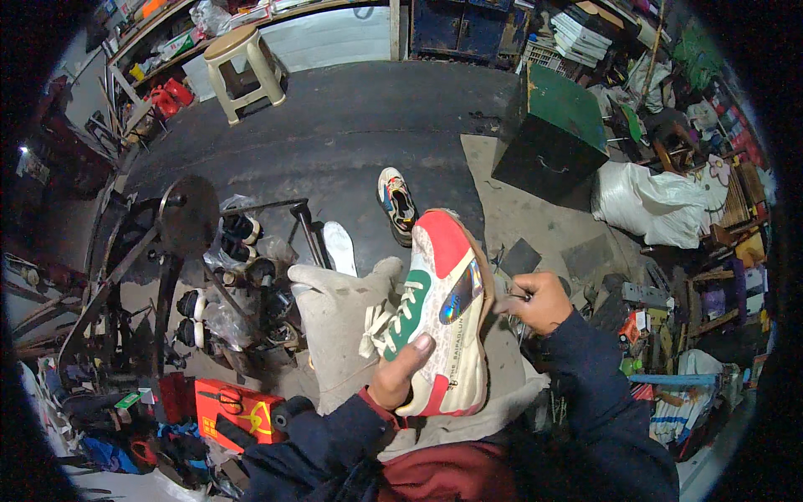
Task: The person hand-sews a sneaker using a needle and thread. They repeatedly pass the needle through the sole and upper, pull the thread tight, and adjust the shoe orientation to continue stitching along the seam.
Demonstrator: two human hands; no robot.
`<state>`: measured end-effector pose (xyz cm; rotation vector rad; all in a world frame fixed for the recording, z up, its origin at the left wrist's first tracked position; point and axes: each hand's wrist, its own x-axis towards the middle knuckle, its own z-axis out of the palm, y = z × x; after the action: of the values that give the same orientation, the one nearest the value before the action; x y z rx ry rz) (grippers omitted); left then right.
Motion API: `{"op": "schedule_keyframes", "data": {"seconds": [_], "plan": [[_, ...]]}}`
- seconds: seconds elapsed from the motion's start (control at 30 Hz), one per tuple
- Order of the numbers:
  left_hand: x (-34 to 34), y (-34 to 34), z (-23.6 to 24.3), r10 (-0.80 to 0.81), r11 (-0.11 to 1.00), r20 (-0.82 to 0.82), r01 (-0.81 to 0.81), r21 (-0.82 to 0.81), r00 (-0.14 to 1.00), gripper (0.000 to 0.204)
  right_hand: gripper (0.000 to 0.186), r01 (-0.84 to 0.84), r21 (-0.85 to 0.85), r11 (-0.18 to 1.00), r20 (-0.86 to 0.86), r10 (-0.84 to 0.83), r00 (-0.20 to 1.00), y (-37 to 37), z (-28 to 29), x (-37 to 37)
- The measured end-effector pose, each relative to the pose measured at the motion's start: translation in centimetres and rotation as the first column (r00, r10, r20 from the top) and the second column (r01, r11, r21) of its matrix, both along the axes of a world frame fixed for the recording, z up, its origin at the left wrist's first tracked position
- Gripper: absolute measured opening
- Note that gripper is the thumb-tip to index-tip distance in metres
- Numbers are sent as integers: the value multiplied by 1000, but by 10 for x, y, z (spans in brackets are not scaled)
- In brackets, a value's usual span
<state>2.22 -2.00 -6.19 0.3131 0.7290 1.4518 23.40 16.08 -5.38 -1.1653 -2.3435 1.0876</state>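
A cream sneaker (435, 326) with red, green and shiny silver-blue patches lies on its side over my lap, toe pointing away from me. My left hand (403, 372) grips it near the heel, thumb lying across the upper. By the sole edge on the right, my right hand (539, 303) is closed in a pinch. Something small and dark shows at its fingers, too little to name. A grey cloth (335, 314) covers my lap under the shoe. Beyond the toe, a similar sneaker (397, 205) stands on the floor, with a white insole (339, 247) to its left.
A metal stand with a round disc (188, 216) rises at left, near several bagged shoes (238, 243). Scissors (224, 397) lie on a red box (209, 414). A dark green box (552, 134) and a white sack (648, 203) stand at right. A plastic stool (244, 71) is far left.
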Motion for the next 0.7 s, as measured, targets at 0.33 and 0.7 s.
{"op": "schedule_keyframes", "data": {"seconds": [0.33, 0.7], "plan": [[-5, -10, -16, 104, 995, 213, -103, -17, 971, 57, 54, 768, 215, 604, 266, -792, 549, 25, -203, 293], [-3, -10, -14, -198, 953, -461, 280, 116, 865, 67, 22, 693, -63, 718, -182, -691, 700, -50, -175, 204]]}}
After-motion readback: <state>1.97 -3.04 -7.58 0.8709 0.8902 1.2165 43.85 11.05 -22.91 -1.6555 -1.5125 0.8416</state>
